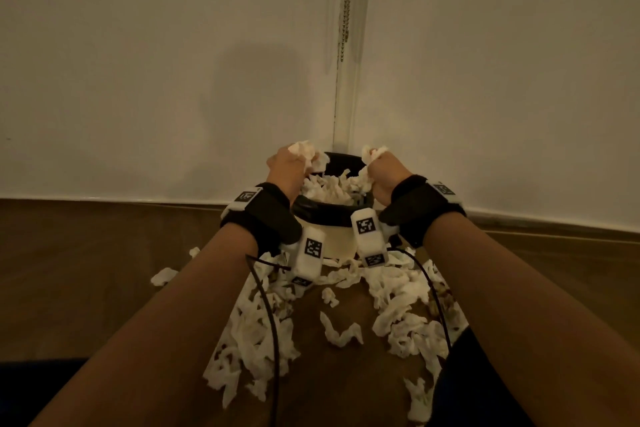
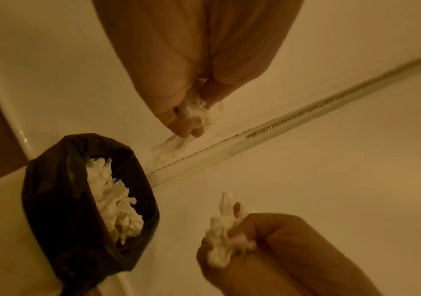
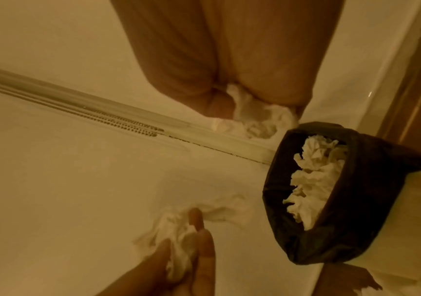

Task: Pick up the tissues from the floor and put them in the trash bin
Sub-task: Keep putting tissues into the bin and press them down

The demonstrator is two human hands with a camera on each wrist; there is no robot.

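Note:
A white trash bin (image 1: 337, 239) with a black liner (image 1: 325, 210) stands against the wall, heaped with crumpled white tissues (image 1: 329, 185). My left hand (image 1: 294, 161) is raised over the bin's left rim, its fingers curled round a tissue wad (image 1: 304, 148). Over the right rim my right hand (image 1: 379, 166) grips another wad (image 1: 375, 151). The left wrist view shows the left hand's wad (image 2: 196, 114) and the liner (image 2: 77, 200); the right wrist view shows the right hand's wad (image 3: 252, 114). Several loose tissues (image 1: 256, 333) lie on the floor in front of the bin.
The bin sits in a corner of white walls, with a beaded blind chain (image 1: 346, 10) hanging above it. Wooden floor (image 1: 104, 253) spreads left and right. Black cables (image 1: 273, 322) run from my wrist devices down over the tissue piles (image 1: 405, 305).

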